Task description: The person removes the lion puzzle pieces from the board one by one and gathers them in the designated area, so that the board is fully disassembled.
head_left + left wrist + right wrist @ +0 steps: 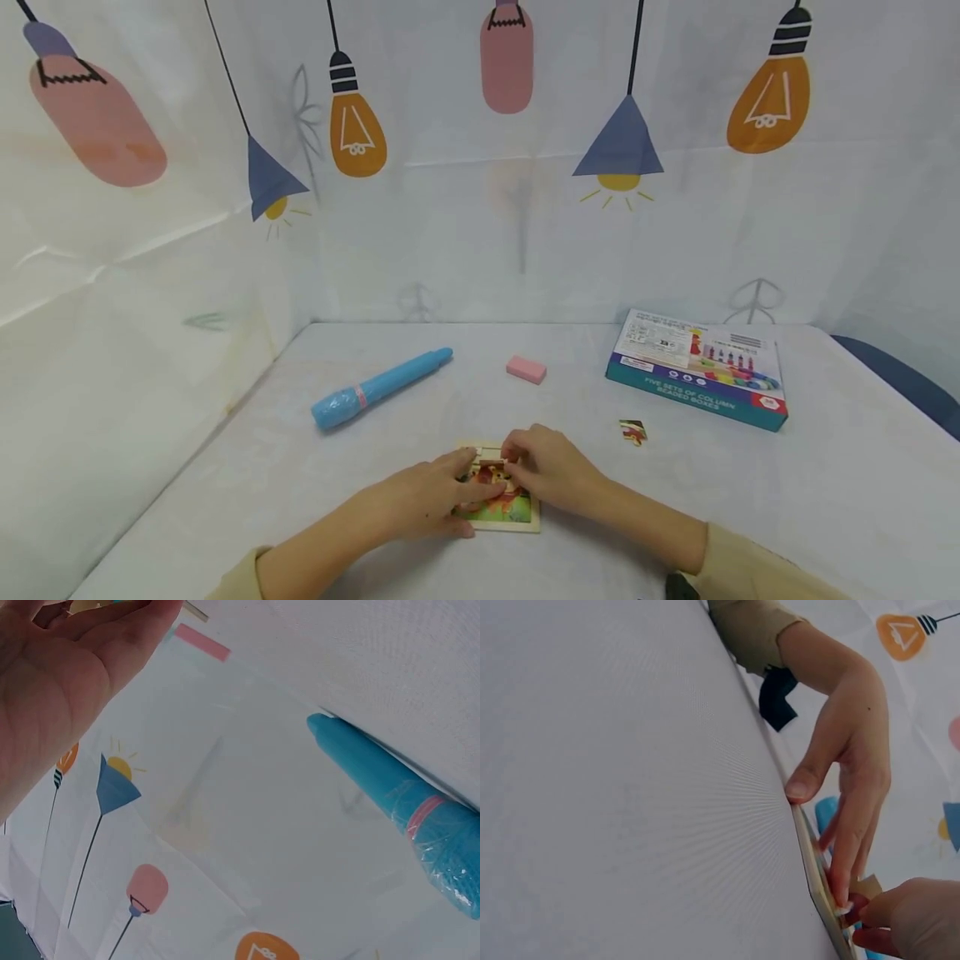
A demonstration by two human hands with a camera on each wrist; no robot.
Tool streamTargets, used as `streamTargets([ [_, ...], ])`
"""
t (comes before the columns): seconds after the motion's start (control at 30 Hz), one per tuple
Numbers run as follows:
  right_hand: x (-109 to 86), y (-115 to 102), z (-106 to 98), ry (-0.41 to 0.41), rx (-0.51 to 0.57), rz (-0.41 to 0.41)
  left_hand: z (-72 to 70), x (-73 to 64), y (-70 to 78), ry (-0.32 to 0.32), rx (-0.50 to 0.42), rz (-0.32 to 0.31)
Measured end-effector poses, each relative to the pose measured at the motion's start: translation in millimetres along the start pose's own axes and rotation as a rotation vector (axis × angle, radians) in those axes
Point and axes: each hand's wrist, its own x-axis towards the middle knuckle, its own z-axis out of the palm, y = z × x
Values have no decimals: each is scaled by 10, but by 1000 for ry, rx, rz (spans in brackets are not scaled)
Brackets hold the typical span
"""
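A small wooden jigsaw puzzle [504,527] with a pale frame and a colourful picture lies on the table under both hands. My left hand [427,500] rests over its left side, fingers reaching across the picture; in the right wrist view its thumb touches the frame's edge. At the upper right of the board my right hand [558,471] pinches a puzzle piece [868,886], mostly hidden by the fingers. Bare pale backing shows along the top of the board. A loose puzzle piece [633,431] lies on the table to the right.
A blue cylindrical thing in clear wrap [382,388] with a pink band lies at the back left. Behind the puzzle sits a pink eraser-like block [527,369]. A flat box of beaded columns [697,367] lies at the back right, near the printed curtain [465,233].
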Motion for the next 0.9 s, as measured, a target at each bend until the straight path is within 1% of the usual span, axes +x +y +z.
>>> streamTargets([
  [0.13, 29, -12, 9, -25, -14, -21, 16, -1, 5, 3, -1, -7],
  [0.23, 49, -19, 3, -17, -84, -87, 16, -2, 9, 6, 6, -6],
  [0.33, 71, -20, -9, 10, -189, -163, 18, -4, 4, 23, 25, 4],
  [0.4, 84, -20, -18, 19, -239, -185, 22, -3, -2, 30, 34, 3],
  [0.47, 85, -12, -22, 14, -254, -179, 27, 1, -8, 29, 32, 0],
  [0.53, 83, 3, -24, 4, -252, -162, 30, 5, -12, 22, 29, -4],
  [0.6, 80, 21, -23, -4, -224, -139, 28, 8, -15, 14, 23, -5],
  [0.73, 71, 52, -27, -13, -125, -91, 12, 12, -13, -9, 2, -18],
  [0.83, 65, 56, -38, -11, -48, -74, 0, 14, -8, -21, -4, -31],
  [0.9, 63, 52, -45, -10, -19, -70, -4, 14, -5, -23, -4, -32],
])
